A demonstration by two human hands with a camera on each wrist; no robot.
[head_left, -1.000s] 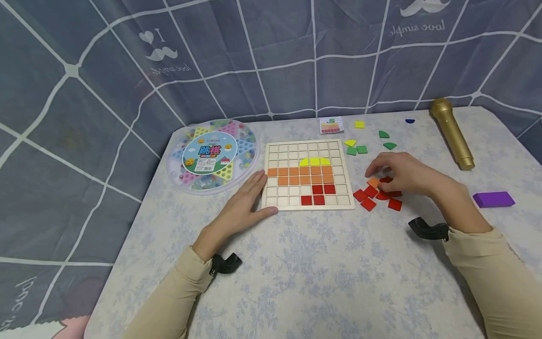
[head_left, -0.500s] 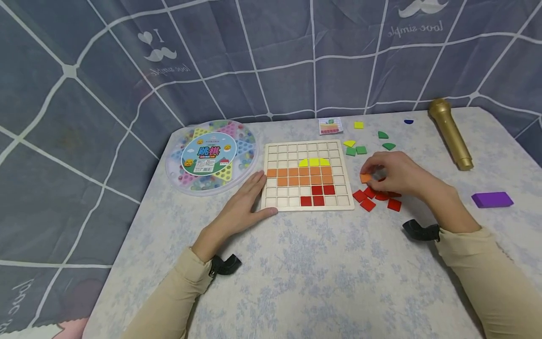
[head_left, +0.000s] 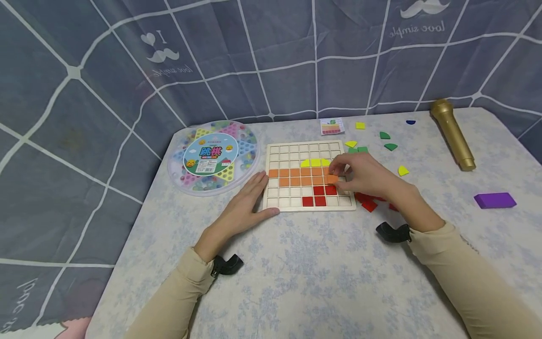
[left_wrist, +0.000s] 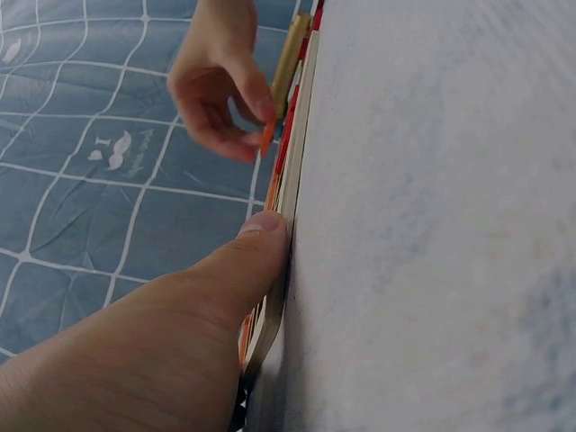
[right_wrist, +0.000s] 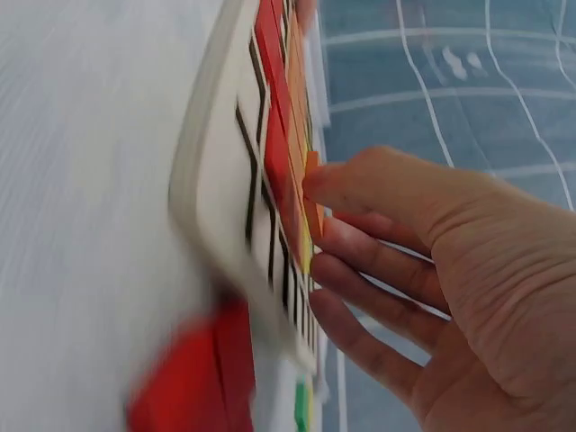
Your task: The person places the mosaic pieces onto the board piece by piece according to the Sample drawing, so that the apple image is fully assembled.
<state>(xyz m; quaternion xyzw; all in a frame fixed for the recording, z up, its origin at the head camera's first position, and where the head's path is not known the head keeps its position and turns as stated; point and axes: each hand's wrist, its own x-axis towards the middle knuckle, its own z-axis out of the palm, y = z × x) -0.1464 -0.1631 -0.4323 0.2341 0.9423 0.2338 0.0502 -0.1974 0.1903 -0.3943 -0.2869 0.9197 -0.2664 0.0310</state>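
My right hand (head_left: 362, 173) pinches an orange square tile (head_left: 332, 179) between thumb and fingertips, over the right part of the wooden grid board (head_left: 282, 192). In the right wrist view the orange tile (right_wrist: 313, 193) is tilted at the board's face. My left hand (head_left: 239, 207) rests along the board's left edge, fingers straight, thumb at the near-left corner; the thumb (left_wrist: 243, 261) lies on the rim in the left wrist view. Seated in the board are two rows of orange tiles (head_left: 294, 177), a yellow row (head_left: 315, 162) with rounded ends and several red tiles (head_left: 319, 201).
Loose red tiles (head_left: 369, 206) lie right of the board, partly hidden by my right hand. Farther back are green pieces (head_left: 384, 135), yellow pieces (head_left: 360, 125) and a picture card (head_left: 331, 126). A round marble-game box (head_left: 211, 153), gold microphone (head_left: 453, 136) and purple block (head_left: 495, 200) stand around.
My right hand has lifted the orange tile from the red pile and carried it left over the board. A yellow piece behind that hand has come into view. The left hand stays put.
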